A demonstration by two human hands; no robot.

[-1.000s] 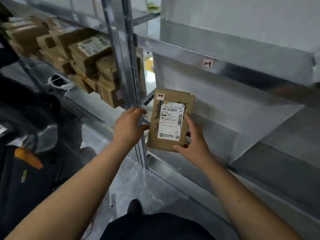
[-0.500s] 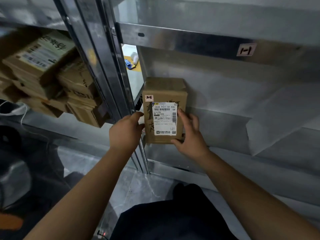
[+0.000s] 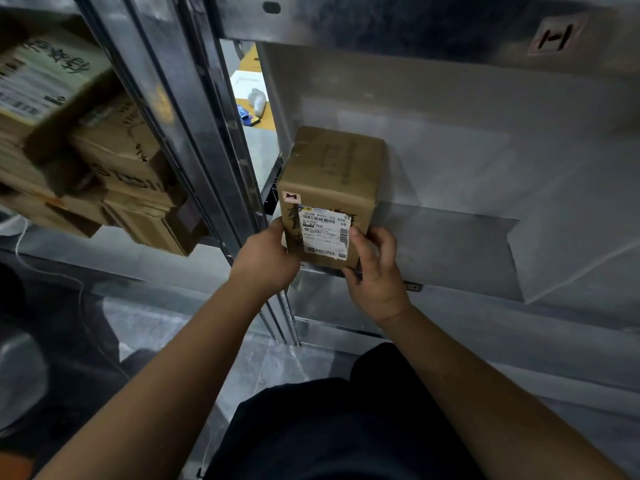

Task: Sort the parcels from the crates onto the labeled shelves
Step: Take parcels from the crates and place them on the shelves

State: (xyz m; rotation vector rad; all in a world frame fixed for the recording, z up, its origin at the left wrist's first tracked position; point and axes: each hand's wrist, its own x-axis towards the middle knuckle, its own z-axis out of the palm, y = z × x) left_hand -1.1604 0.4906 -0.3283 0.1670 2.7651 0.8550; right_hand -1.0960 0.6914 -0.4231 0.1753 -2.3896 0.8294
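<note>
Head view: a grey metal shelf (image 3: 450,237) fills the right side, its upper beam carrying a small tag marked "H" (image 3: 554,36). To the left, past the steel upright (image 3: 194,140), stacked brown boxes (image 3: 114,161) crowd the neighbouring bay, blurred. A cardboard parcel (image 3: 332,174) sits at the shelf's left end, its near face at the front edge, with a white barcode label (image 3: 325,232) toward us. The left hand (image 3: 266,258) holds the parcel's lower left side, its grip curled on the box. The right hand (image 3: 375,271) has the thumb on the label and fingers curled at the right side.
</note>
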